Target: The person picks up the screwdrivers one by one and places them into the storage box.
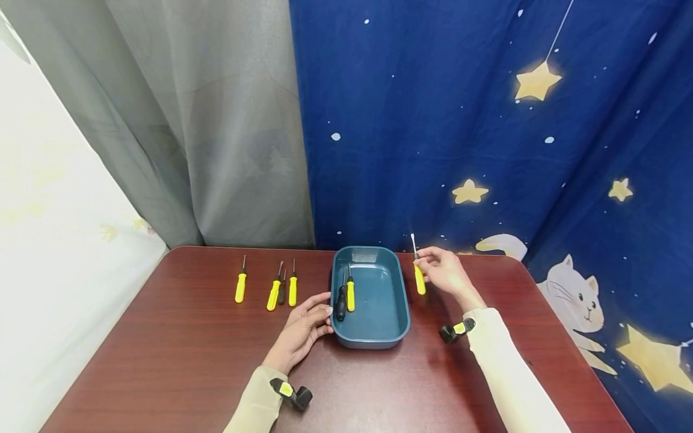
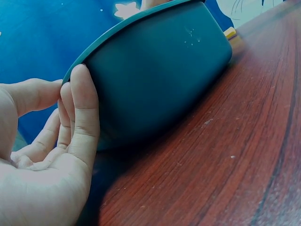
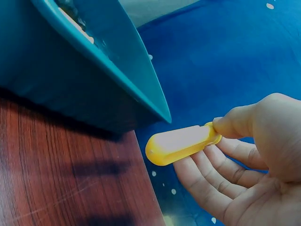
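Note:
My right hand (image 1: 445, 272) pinches a yellow-handled screwdriver (image 1: 419, 279) near the top of its handle, to the right of a blue-green plastic tray (image 1: 373, 344). Its metal tip points up and away, and in the right wrist view the yellow handle (image 3: 181, 143) hangs past the thumb toward the tray wall. At the tray's left side, my left hand (image 1: 300, 332) grips the rim between thumb and fingers, as the left wrist view shows. Inside the tray, along its left wall, lie a black-handled screwdriver (image 1: 341, 304) and a yellow-handled screwdriver (image 1: 351, 296) side by side.
Left of the tray on the red-brown wooden table (image 1: 178, 361) lie more screwdrivers: a yellow one (image 1: 240, 287) apart, then a yellow one (image 1: 274, 294), a black one (image 1: 281, 293) and another yellow one (image 1: 293, 290) close together. Curtains (image 1: 400, 132) hang behind the table's far edge.

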